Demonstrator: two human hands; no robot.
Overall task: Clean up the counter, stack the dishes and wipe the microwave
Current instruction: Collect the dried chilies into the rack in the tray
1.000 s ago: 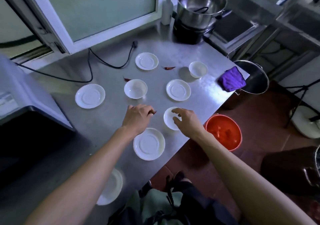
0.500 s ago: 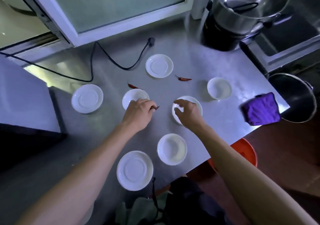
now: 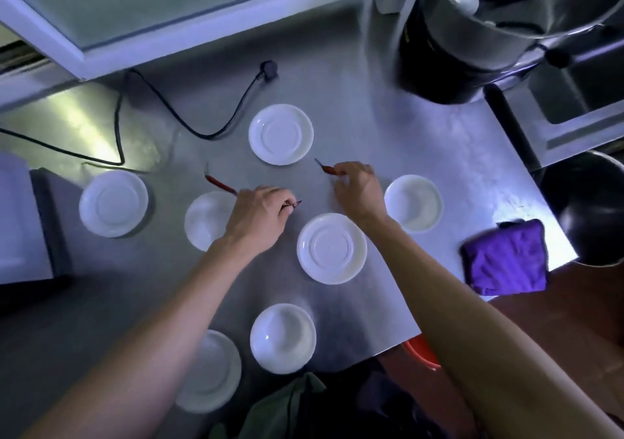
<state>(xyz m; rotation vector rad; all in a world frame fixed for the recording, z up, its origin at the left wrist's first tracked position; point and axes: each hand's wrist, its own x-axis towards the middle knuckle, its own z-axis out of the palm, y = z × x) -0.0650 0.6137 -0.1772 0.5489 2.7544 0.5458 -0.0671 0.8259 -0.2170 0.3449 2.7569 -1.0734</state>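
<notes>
two hands on chillies among the saucers

we saw the right hand (image 3: 358, 190) reach to the far middle of the steel counter (image 3: 388, 141), its fingertips pinching one end of a red chilli (image 3: 327, 168) that lay just near of the far saucer (image 3: 281, 134). the left hand (image 3: 258, 217) was curled, pinching a small dark chilli (image 3: 294, 204) whose tip poked out past its fingers. that hand sat over the right edge of a small white bowl (image 3: 206, 220). another red chilli (image 3: 219, 183) lay on the counter touching the far rim of that bowl, running under the left hand's knuckles.

between the two forearms sat a saucer (image 3: 332, 248). a second bowl (image 3: 413, 203) stood just right of the right hand, and a third bowl (image 3: 283, 338) sat near the counter's near edge, with a saucer (image 3: 211, 371) partly hidden under the left forearm beside it. one more saucer (image 3: 113, 203) lay at the left. none of the dishes were stacked.

a purple cloth (image 3: 506, 258) rested at the right corner. a black cable (image 3: 189, 114) ran along the far side, and a large steel pot (image 3: 506, 9) stood far right. an orange basin (image 3: 420, 354) showed below the counter edge.
</notes>
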